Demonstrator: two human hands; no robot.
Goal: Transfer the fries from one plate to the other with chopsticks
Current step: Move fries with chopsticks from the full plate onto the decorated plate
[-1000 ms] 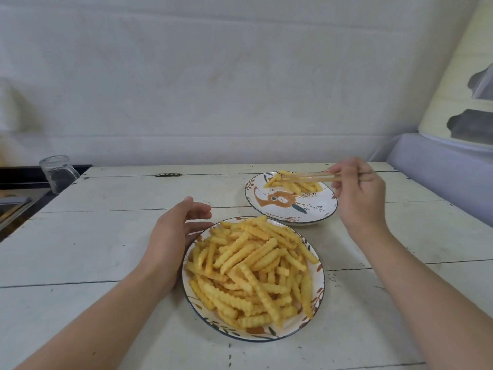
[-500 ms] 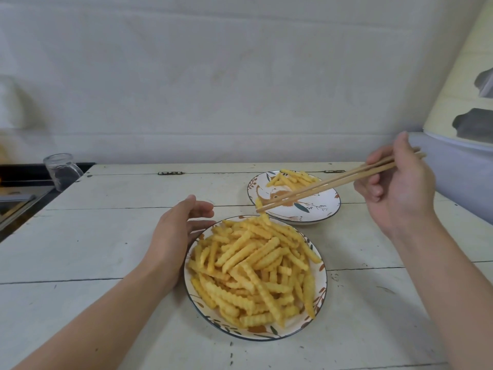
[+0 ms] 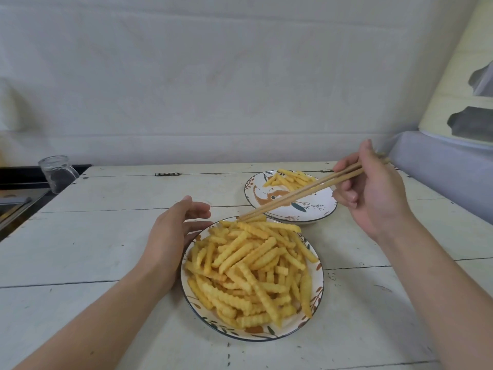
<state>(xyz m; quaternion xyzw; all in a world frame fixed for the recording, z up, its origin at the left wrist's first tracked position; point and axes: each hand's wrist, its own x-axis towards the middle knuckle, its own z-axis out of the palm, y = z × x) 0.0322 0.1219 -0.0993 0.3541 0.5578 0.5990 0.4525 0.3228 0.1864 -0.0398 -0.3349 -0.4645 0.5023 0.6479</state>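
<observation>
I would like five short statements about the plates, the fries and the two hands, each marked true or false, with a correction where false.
1. The right hand holds the chopsticks. True.
2. The near plate holds fewer fries than the far plate. False: the near plate is heaped, the far one has only a small pile.
3. The left hand rests beside the near plate's rim. True.
4. The chopstick tips are over the far plate's fries. False: the tips are at the far edge of the near plate's fries.
5. A glass cup stands on the table's right side. False: it is at the far left.
</observation>
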